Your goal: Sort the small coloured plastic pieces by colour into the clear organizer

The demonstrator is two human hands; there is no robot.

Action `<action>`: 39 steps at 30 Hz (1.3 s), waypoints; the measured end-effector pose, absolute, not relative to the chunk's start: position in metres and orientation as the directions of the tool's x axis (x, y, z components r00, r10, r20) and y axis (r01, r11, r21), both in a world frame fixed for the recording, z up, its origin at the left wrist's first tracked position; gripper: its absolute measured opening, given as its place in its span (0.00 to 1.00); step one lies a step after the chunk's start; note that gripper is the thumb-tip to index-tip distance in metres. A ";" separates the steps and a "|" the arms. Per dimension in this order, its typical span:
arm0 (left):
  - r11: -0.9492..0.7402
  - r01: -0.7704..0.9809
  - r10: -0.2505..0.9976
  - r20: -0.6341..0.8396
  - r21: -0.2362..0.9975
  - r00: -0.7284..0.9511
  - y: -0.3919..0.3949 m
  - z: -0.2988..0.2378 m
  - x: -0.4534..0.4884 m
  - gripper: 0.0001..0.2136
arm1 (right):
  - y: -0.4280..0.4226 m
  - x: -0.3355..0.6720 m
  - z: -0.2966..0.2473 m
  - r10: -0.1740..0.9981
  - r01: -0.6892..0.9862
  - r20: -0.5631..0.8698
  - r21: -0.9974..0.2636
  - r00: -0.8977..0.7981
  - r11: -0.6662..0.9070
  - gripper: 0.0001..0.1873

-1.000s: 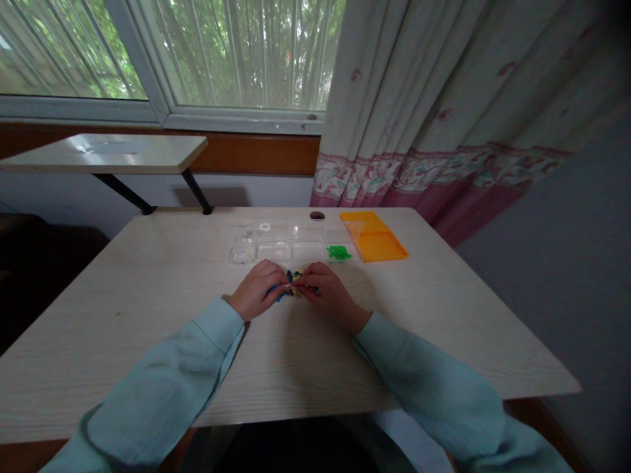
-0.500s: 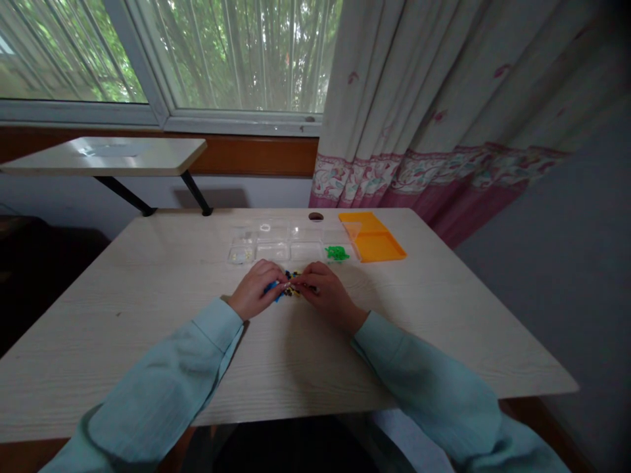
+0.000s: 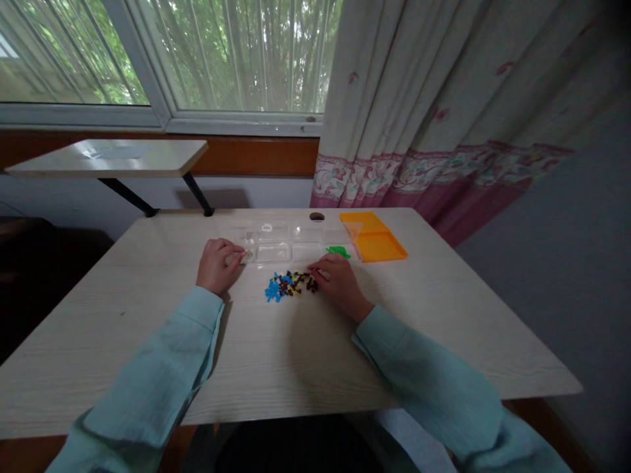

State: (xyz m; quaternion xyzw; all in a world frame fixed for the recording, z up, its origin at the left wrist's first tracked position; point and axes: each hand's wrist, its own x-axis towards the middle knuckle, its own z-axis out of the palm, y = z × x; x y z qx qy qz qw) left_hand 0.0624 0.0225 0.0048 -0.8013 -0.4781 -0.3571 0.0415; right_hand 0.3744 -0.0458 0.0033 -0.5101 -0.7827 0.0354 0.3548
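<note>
Holding its thumb and fingertips close together at the front left compartment of the clear tray, the left hand may have a small piece, but one cannot tell. The right hand is at the right end of the pile of small pieces, its fingers bent; whether it grips something is also not clear. The pile lies on the desk, on the person's side of the tray, and stretches from left to right, with blue at the left end. From the left hand, it lies rightward and somewhat nearer to the person; the right hand is closer to it. Green pieces are in the front right compartment, beside the orange case.
</note>
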 end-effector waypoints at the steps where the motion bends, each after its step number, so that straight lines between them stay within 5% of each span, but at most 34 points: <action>1: -0.523 0.809 0.741 0.612 0.268 0.276 0.025 0.004 0.057 0.11 | -0.046 0.374 0.003 0.823 0.773 0.518 -0.414 -0.234 0.481 0.06; 16: -0.485 0.844 0.742 0.619 0.229 0.258 0.032 -0.005 0.045 0.13 | -0.045 0.372 0.000 0.830 0.756 0.493 -0.429 -0.262 0.494 0.07; 23: -0.508 0.803 0.748 0.623 0.312 0.231 0.021 0.004 0.057 0.11 | -0.046 0.373 0.003 0.823 0.750 0.499 -0.425 -0.273 0.507 0.06; 39: -0.801 0.507 0.597 0.485 0.318 0.639 -0.032 0.012 0.131 0.10 | -0.057 0.366 0.010 0.777 0.760 0.407 -0.249 -0.480 0.600 0.04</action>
